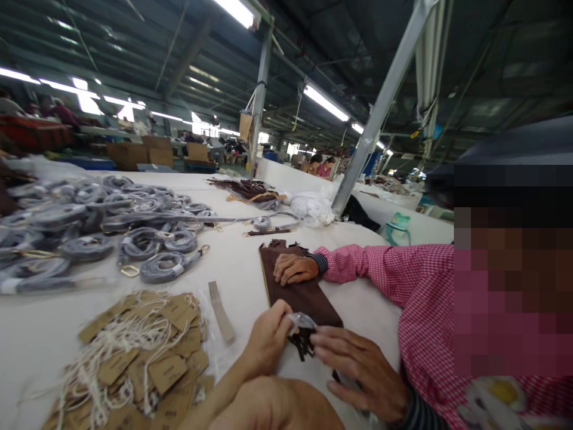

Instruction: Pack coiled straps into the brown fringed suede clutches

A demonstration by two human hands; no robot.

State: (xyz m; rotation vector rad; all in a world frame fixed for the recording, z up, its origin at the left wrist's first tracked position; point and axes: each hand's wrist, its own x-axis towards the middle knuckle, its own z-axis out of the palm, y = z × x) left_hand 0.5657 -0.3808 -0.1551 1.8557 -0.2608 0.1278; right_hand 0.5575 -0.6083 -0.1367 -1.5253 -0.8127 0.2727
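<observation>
My left hand (267,341) reaches in from the bottom edge and pinches a small clear plastic bag (302,322) with dark brown strap pieces (303,345) hanging from it. A co-worker in a pink checked shirt sits at the right. One of their hands (362,369), with a striped cuff, touches the same dark pieces from the other side. Their other hand (295,269) lies flat on a brown leather panel (299,294) on the white table (244,263). A bare forearm (282,409) shows at the bottom, but my right hand is not visible.
A heap of brown card hang tags with white strings (143,352) lies at the front left. A tan strip (221,310) sits beside it. Several coiled grey straps with metal clips (111,227) cover the left. Brown pieces (250,190), a white bag (313,209) and a slanted metal post (380,107) stand beyond.
</observation>
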